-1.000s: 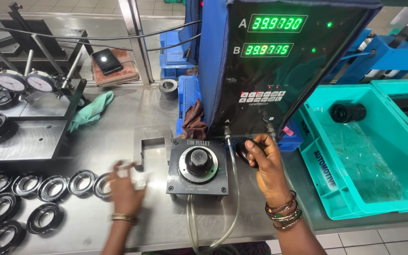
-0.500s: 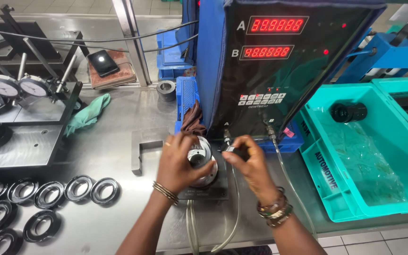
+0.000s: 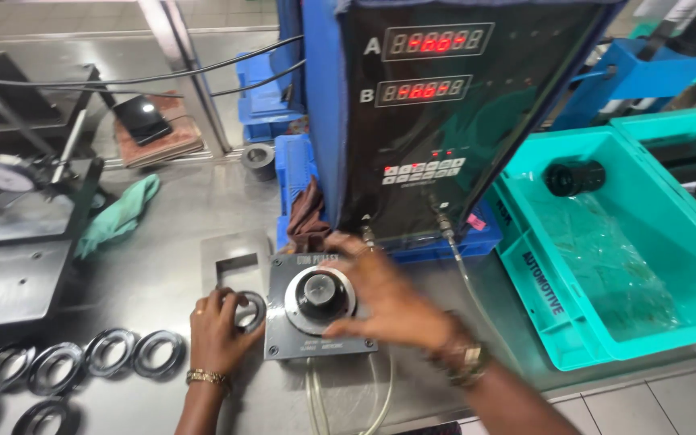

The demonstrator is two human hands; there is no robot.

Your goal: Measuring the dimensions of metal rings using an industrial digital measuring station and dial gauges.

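My left hand [image 3: 221,329] grips ring [image 3: 249,310] just left of gauge block [image 3: 320,304]; right hand [image 3: 388,300] spread open, resting on ring [image 3: 321,300] seated there.

Steel workbench [image 3: 163,234] and items resting directly on it

Reference: the square gauge fixture [image 3: 320,308] sits near the front edge. Left of it lie black rings [image 3: 106,352] in rows; behind-left, a green cloth [image 3: 118,213] and a black stand plate [image 3: 14,278]. Directly behind stands the blue-sided readout unit [image 3: 445,121]; right of it, a teal crate [image 3: 606,250].
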